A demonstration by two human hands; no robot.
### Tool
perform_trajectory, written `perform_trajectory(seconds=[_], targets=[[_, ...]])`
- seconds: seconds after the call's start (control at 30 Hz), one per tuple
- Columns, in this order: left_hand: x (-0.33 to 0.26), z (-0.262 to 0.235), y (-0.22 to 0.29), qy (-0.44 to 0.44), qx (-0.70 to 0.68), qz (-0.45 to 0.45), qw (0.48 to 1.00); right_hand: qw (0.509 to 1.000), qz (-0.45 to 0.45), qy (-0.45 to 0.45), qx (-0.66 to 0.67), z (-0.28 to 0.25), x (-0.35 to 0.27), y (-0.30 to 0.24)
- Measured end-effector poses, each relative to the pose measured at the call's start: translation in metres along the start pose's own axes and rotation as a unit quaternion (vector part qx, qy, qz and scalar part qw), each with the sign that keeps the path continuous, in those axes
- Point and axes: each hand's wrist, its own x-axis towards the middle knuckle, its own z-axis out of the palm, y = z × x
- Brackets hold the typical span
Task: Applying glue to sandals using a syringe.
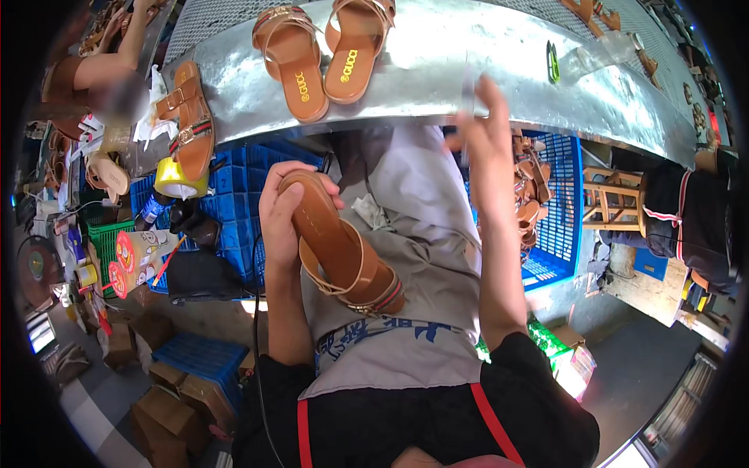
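Note:
My left hand (282,207) is closed around the heel end of a brown strappy sandal (335,246), thumb on the insole. The sandal's toe points down over my apron, and its straps and a striped band show. My right hand (488,148) is raised at the near edge of the metal bench (421,70), smeared by motion. A faint clear streak runs beside its fingers; whether it is something held I cannot make out. On the bench, ahead of my hands, stand two similar sandals (296,86) (351,62). Another sandal (195,129) lies at the bench's left end.
A yellow tape roll (179,179) sits at the left, above blue crates (242,203). At my right, a blue basket (566,203) holds several sandals. A green-handled tool (553,62) and a clear bottle (605,51) lie on the bench. A wooden stool (612,199) stands further right.

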Motion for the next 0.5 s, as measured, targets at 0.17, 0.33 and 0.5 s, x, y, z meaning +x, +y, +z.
perform_trajectory(seconds=[0.17, 0.33, 0.5], targets=[[-0.002, -0.015, -0.005, 0.028, 0.055, 0.014, 0.998, 0.954, -0.158, 0.061, -0.246, -0.003, -0.005, -0.011], [0.006, -0.038, -0.014, 0.145, -0.067, 0.014, 0.987, 0.962, -0.049, -0.189, -0.189, -0.019, -0.082, 0.018], [0.019, -0.022, -0.027, 0.225, -0.066, -0.011, 0.972, 0.92, 0.283, -0.197, 0.187, -0.012, -0.125, 0.03]])
